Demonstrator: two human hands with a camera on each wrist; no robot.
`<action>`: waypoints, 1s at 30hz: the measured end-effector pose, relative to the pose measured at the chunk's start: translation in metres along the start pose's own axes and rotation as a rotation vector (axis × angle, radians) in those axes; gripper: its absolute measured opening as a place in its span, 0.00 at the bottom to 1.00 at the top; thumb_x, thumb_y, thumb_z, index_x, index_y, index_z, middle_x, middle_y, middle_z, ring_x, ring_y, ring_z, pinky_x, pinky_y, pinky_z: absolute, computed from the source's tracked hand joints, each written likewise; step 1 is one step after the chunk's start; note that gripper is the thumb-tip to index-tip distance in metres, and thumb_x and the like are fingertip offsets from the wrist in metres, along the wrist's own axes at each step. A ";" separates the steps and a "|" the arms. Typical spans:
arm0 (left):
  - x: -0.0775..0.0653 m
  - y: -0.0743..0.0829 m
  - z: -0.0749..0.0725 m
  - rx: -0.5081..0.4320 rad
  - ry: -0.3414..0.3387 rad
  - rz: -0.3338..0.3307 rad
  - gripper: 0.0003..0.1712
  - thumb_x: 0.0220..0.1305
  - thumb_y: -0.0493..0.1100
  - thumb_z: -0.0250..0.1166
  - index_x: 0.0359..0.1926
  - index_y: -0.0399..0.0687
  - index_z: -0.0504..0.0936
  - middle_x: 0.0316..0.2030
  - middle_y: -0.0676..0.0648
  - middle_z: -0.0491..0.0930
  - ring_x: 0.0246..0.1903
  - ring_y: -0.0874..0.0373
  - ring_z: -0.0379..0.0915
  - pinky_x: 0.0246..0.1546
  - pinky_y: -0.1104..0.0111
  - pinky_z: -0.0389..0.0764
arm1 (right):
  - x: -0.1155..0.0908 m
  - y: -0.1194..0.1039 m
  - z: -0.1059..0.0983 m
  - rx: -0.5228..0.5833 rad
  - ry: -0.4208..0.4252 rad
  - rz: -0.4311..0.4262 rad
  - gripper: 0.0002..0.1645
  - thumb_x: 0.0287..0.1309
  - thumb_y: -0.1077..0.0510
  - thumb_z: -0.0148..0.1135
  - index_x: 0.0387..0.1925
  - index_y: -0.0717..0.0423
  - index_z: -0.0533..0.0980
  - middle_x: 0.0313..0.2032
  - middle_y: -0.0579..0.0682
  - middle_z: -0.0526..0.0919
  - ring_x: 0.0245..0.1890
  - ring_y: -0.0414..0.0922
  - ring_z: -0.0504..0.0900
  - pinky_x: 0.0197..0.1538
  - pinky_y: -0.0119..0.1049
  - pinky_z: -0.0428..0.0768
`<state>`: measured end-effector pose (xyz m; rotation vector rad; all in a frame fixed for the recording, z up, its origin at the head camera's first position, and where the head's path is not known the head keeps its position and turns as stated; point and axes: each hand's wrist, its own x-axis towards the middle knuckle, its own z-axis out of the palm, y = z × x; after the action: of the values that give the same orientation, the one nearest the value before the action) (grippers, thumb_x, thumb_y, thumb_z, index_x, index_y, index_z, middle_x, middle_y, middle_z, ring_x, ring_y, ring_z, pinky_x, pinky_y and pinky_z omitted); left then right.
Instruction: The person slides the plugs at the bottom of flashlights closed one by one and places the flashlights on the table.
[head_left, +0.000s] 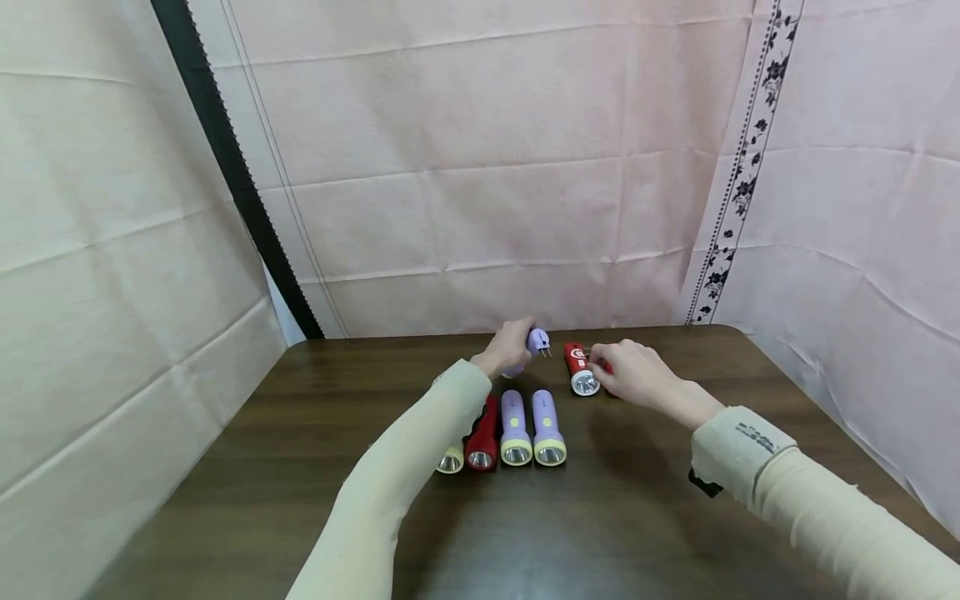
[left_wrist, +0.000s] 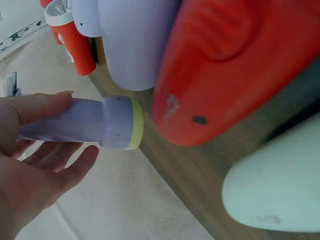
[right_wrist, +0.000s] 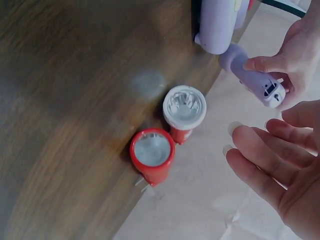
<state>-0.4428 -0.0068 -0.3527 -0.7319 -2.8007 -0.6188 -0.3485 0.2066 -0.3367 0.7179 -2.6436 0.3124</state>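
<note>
My left hand holds a lavender flashlight with a yellow-green rim, thumb on one side and fingers beneath. Metal plug prongs stick out at the flashlight's tail, and it is lifted above the far part of the table. My right hand has loosely bent fingers around nothing, close to two red flashlights. One is a red flashlight with a white rim; beside it stands a red-rimmed flashlight with prongs out, mostly hidden behind the right hand in the head view.
In a row on the brown table lie two lavender flashlights, a dark red flashlight and a pale one partly covered by my left sleeve. Pale cloth hangs behind the table's far edge.
</note>
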 end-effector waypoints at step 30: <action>-0.016 0.007 0.002 -0.024 0.024 0.167 0.19 0.51 0.27 0.62 0.44 0.46 0.73 0.38 0.49 0.78 0.36 0.58 0.72 0.36 0.71 0.74 | 0.009 -0.029 0.023 -0.078 0.072 -0.120 0.29 0.51 0.67 0.57 0.58 0.51 0.77 0.14 0.40 0.61 0.15 0.38 0.58 0.19 0.31 0.55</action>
<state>-0.4260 -0.0070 -0.3566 -0.9450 -2.6793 -0.6270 -0.3473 0.1710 -0.3503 0.8195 -2.5174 0.1974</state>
